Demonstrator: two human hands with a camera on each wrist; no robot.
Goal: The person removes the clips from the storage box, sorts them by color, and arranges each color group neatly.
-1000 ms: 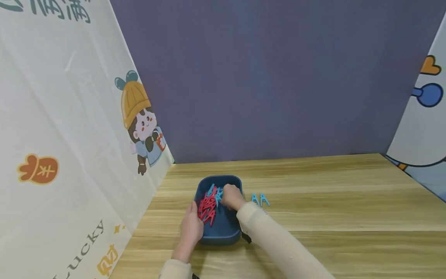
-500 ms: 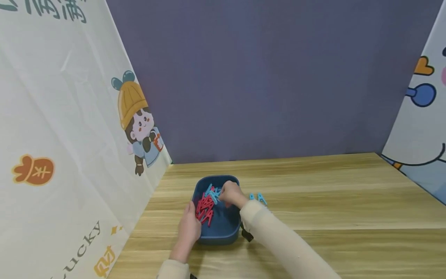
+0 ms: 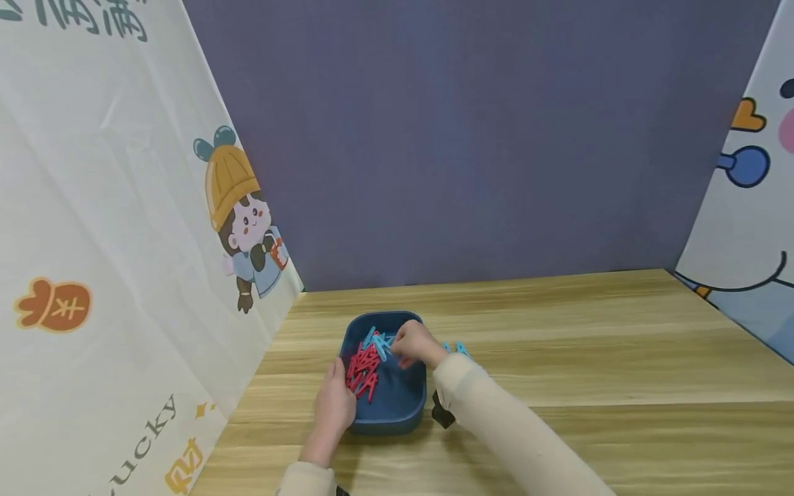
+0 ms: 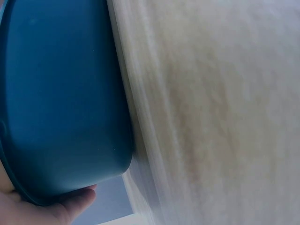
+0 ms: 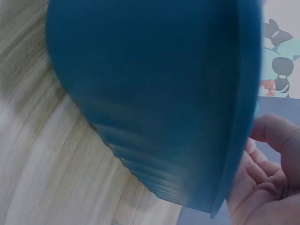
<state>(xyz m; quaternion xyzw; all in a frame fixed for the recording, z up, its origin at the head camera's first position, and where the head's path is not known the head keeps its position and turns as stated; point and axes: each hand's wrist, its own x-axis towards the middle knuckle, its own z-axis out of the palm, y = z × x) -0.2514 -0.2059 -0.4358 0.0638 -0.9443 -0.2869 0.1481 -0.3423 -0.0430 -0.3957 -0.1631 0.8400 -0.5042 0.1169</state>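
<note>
A dark blue plastic bin (image 3: pixel 392 399) stands on the wooden table, with red clothespins (image 3: pixel 362 366) and light blue clothespins (image 3: pixel 380 343) piled toward its left side. My left hand (image 3: pixel 335 403) grips the bin's left wall; in the left wrist view its thumb (image 4: pixel 78 202) lies against the outside. Over the bin's right part is my right hand (image 3: pixel 417 344), its fingers curled and fingertips pinching at a light blue clothespin at the pile's edge. In the right wrist view, the bin wall (image 5: pixel 150 93) hides most of what those fingertips touch.
Two light blue clothespins (image 3: pixel 462 349) lie on the table just right of the bin, partly behind the right sleeve (image 3: pixel 496 413). The wooden table (image 3: pixel 589 344) extends to the right. A purple-grey panel (image 3: pixel 471 138) stands behind, and a printed white sheet (image 3: pixel 124 207) at left.
The right hand stays over the bin, its fingers shifting slightly among the blue clothespins, which have moved a little. The left hand keeps its grip. The head view has turned slightly right.
</note>
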